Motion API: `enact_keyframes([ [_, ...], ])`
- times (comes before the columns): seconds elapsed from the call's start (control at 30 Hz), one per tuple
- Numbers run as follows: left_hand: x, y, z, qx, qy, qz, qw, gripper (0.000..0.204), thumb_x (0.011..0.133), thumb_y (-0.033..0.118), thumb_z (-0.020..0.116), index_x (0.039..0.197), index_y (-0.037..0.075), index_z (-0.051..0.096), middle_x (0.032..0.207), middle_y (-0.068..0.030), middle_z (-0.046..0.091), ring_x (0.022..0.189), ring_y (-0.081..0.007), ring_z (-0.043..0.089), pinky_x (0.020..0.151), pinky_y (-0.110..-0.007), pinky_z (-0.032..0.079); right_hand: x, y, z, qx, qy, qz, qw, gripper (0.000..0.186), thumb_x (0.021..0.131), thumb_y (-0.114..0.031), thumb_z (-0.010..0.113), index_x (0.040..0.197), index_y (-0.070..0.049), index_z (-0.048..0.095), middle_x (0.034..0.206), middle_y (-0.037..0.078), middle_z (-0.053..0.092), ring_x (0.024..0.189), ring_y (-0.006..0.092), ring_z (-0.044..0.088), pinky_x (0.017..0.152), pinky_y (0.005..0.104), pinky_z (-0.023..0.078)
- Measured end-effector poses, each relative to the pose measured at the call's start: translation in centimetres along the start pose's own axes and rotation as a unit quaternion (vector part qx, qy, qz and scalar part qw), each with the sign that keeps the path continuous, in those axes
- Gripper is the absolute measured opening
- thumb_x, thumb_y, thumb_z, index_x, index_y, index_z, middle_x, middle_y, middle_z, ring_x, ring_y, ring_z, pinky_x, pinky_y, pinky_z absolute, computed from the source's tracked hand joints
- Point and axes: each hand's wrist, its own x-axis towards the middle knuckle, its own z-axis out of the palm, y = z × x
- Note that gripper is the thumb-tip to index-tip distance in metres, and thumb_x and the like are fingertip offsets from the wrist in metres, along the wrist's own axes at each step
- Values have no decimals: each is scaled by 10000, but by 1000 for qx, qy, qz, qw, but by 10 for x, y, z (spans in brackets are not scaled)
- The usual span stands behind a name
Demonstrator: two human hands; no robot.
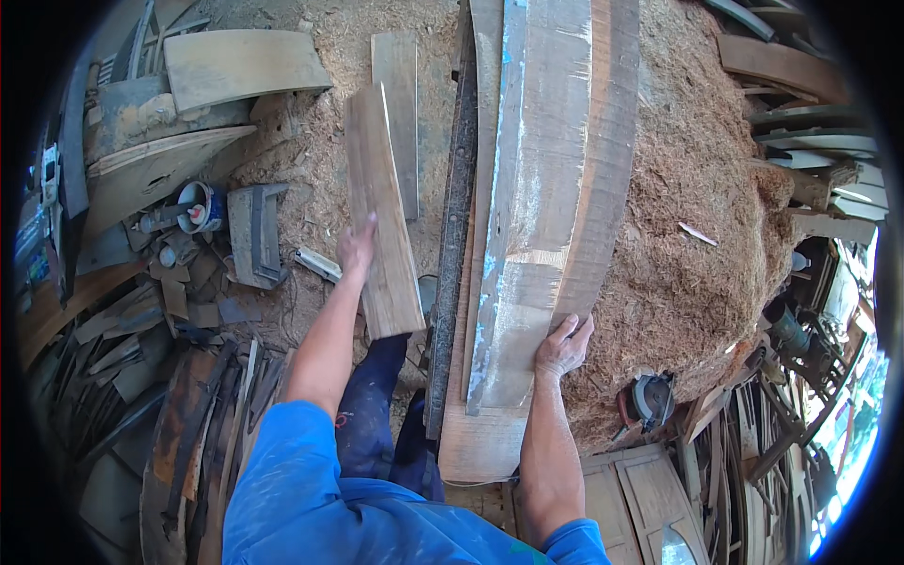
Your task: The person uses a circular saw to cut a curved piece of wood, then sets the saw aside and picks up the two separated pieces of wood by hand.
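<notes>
A plain wooden plank (384, 235) stands off to the left of the stacked boards, with my left hand (356, 247) gripping its left edge. My right hand (562, 347) is closed at the right edge of a long wide wooden board (565, 179), near its close end; some of its fingers are hidden at that edge. Along the left part of this board runs a worn strip with pale blue paint (493, 235). Under it, a lighter board (480, 447) sticks out toward me. Another short plank (400, 122) lies on the sawdust beyond the held one.
A large sawdust heap (687, 301) rises right of the boards, with a circular saw (648, 401) at its near edge. Curved wooden panels (240, 66), a bucket (200, 209) and scrap wood (127, 344) crowd the left. Panelled wooden doors (631, 499) lie at the lower right.
</notes>
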Motion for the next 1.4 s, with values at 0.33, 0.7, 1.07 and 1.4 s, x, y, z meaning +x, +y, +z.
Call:
enact_keyframes([
  [0.33, 95, 102, -3, 10, -24, 65, 998, 962, 823, 743, 662, 1398, -23, 572, 1410, -286, 578, 1328, -422, 548, 1119, -480, 423, 1, 11, 0, -10, 39, -7, 999, 531, 1054, -431, 443, 1390, -30, 528, 1198, 281, 671, 1043, 471, 658, 874, 529, 498],
  [0.7, 64, -74, 30, 364, -217, 148, 893, 766, 978, 632, 463, 1246, -54, 676, 1290, -299, 647, 1240, -448, 604, 1080, -534, 445, -5, 3, 13, 9, 44, -31, 999, 494, 1051, -390, 464, 1357, -13, 556, 1186, 277, 668, 1033, 471, 652, 869, 506, 507],
  [1.07, -240, -134, -12, 401, -512, 185, 737, 475, 944, 489, 629, 956, 27, 739, 893, -179, 754, 913, -344, 733, 870, -451, 542, 2, -8, -21, 131, 15, 46, 990, 486, 962, -398, 608, 1318, -70, 651, 1249, 191, 695, 1128, 385, 669, 966, 476, 525],
  [1.4, -399, -227, 79, 339, -679, 440, 481, 515, 903, 215, 701, 1372, 38, 583, 1451, -185, 567, 1377, -360, 486, 1150, -450, 376, -157, 130, -149, 450, 131, -59, 881, 603, 920, -161, 675, 1481, -56, 482, 1342, 177, 618, 1122, 307, 653, 993, 407, 521],
])
